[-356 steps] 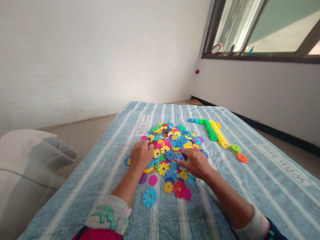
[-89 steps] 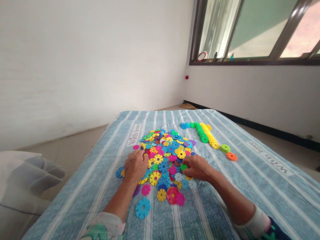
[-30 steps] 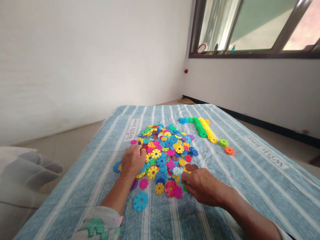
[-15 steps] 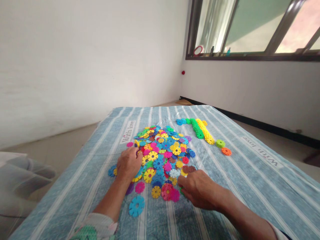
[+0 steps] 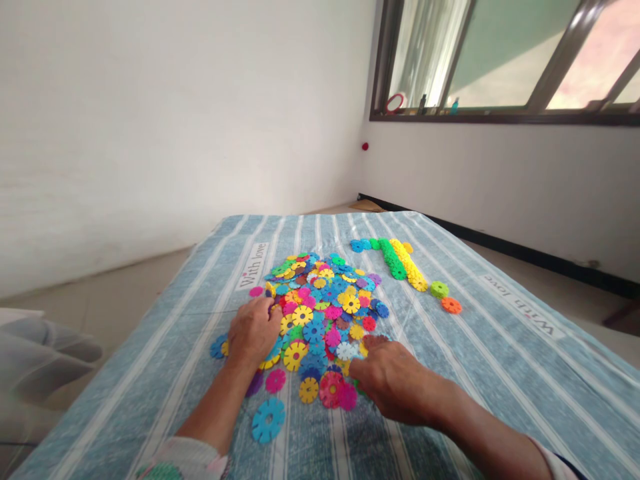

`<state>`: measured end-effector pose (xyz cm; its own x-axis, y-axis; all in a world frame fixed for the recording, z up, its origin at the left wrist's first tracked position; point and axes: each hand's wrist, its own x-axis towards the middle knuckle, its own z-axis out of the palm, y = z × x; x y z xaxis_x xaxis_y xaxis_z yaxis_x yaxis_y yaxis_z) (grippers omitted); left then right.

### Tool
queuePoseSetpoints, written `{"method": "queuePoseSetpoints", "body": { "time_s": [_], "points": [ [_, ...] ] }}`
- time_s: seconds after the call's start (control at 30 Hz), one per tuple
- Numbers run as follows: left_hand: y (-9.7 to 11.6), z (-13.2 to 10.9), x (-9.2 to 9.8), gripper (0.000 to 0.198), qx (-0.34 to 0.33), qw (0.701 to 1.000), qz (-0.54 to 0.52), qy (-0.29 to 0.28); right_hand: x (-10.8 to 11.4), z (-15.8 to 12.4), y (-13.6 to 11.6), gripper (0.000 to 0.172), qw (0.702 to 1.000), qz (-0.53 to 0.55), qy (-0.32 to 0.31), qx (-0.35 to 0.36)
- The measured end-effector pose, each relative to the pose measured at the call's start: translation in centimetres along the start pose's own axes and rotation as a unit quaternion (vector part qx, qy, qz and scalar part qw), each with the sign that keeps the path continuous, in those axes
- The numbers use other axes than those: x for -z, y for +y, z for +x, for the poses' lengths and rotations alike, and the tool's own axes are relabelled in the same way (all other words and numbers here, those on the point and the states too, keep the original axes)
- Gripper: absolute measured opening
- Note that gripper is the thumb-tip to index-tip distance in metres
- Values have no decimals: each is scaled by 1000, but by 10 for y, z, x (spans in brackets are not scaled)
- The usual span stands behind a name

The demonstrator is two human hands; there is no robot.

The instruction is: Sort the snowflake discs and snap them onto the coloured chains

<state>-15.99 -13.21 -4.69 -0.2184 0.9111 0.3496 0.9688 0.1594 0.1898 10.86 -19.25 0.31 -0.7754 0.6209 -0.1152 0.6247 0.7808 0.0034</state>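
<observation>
A heap of colourful notched plastic discs (image 5: 301,315), shaped like flowers, lies between my two hands. My left hand (image 5: 254,331) rests at the heap's left edge with its fingers curled inward; what they hold, if anything, is hidden. At the lower right of the heap, my right hand (image 5: 393,381) is closed, its fingertips turned down beside brown and yellow discs and out of sight. Closest to me lies a big blue disc (image 5: 268,420), with a pink disc (image 5: 275,381) just above it.
Beyond the heap on the right are a green row of discs (image 5: 393,259) and a yellow row of discs (image 5: 409,265). Beside them lie a lime disc (image 5: 439,289) and an orange disc (image 5: 451,305). A striped blue cloth (image 5: 200,320) covers the table.
The view has shifted slightly, so everything sits a little lower and to the left. Both hands stay at the same places by the heap, still curled.
</observation>
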Motion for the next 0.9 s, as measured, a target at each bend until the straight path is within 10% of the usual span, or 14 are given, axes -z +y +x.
{"method": "queuePoseSetpoints", "body": {
  "time_s": [0.27, 0.67, 0.9],
  "points": [
    [0, -1, 1, 34, -8, 1000, -4, 6, 9, 14, 53, 17, 995, 30, 23, -88],
    [-6, -3, -3, 31, -26, 999, -30, 32, 27, 86, 222, 21, 961, -30, 120, -246],
    [-10, -4, -6, 33, -31, 997, -56, 46, 24, 128, 258, 25, 961, -58, 104, -250]
  ]
}}
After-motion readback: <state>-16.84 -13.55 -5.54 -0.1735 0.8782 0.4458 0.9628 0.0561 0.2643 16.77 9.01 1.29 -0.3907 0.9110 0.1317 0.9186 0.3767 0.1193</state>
